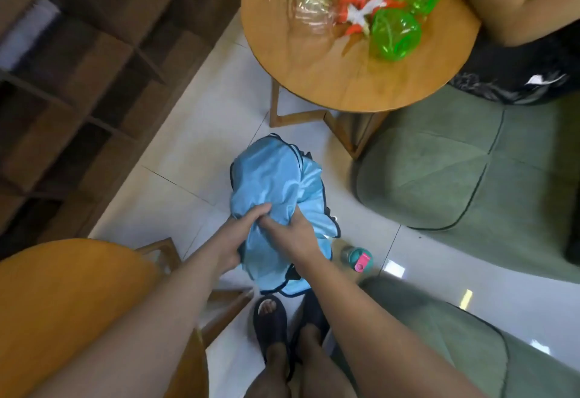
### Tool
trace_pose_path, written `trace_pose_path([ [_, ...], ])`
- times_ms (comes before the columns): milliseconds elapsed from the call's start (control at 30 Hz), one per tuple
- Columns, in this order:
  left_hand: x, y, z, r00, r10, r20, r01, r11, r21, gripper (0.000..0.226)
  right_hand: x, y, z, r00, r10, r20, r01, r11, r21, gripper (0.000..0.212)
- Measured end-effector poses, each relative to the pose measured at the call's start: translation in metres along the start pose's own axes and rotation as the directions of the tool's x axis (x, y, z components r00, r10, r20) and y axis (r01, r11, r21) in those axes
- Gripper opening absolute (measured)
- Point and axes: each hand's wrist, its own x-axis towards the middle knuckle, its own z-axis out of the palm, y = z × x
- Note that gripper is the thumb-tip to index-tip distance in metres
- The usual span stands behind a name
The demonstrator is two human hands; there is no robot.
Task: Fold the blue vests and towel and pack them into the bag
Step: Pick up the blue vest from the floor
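"Holding what, at that moment?"

"Both grips were closed on the blue vests [273,175]. My left grip [243,232] had a fistful of the near part, and my right grip [293,234] pinched the cloth close against it."

"How many vests?"

"I could not tell. They made one crumpled bundle with dark trim, and everything was blurred. Parts of my fingers [259,210] were sunk in the folds. Whether a towel was bunched in with them I could not make out either."

"And where did the bundle lie?"

"It spread away from my grips and drooped below them, over the pale floor [175,190], between the round worktop [329,84] and my sandals [270,317]. Whether it touched the floor I could not tell. Its lower hem covered something dark by my feet. A bottle [360,258] with a teal and pink cap stood on the floor just beside the cloth on my right."
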Motion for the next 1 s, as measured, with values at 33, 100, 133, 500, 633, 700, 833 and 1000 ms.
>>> trace_pose_path([
  [33,-0.022,0.012,-0.003,1.000,0.022,0.000,-0.022,1.000,-0.004,0.045,-0.016,-0.018,0.001,1.000,-0.021,0.012,0.021,1.000,0.000,0.030],
  [100,-0.065,0.034,-0.009,0.998,0.063,-0.010,-0.063,0.998,-0.015,0.044,-0.045,-0.054,0.003,0.997,-0.069,0.039,0.069,0.997,-0.015,0.032],
  [133,-0.086,0.045,-0.012,0.996,0.082,-0.022,-0.082,0.996,-0.027,0.044,-0.059,-0.072,0.004,0.994,-0.093,0.051,0.095,0.995,-0.025,0.031],
  [500,-0.271,0.095,-0.101,0.946,0.293,-0.138,-0.315,0.933,-0.176,0.047,-0.196,-0.206,0.074,0.909,-0.336,0.249,0.359,0.932,-0.056,0.040],
  [633,-0.326,0.085,-0.149,0.907,0.355,-0.225,-0.397,0.900,-0.178,0.046,-0.243,-0.226,0.119,0.864,-0.374,0.336,0.419,0.905,-0.070,0.034],
  [700,-0.352,0.073,-0.177,0.891,0.366,-0.269,-0.419,0.891,-0.173,0.054,-0.268,-0.230,0.144,0.837,-0.388,0.386,0.449,0.890,-0.078,0.034],
  [833,-0.403,0.044,-0.228,0.877,0.353,-0.326,-0.431,0.877,-0.210,0.055,-0.312,-0.227,0.198,0.796,-0.385,0.467,0.478,0.873,-0.095,0.039],
  [1000,-0.443,-0.001,-0.274,0.860,0.319,-0.398,-0.444,0.851,-0.280,0.044,-0.350,-0.207,0.252,0.751,-0.328,0.573,0.482,0.866,-0.136,0.041],
])
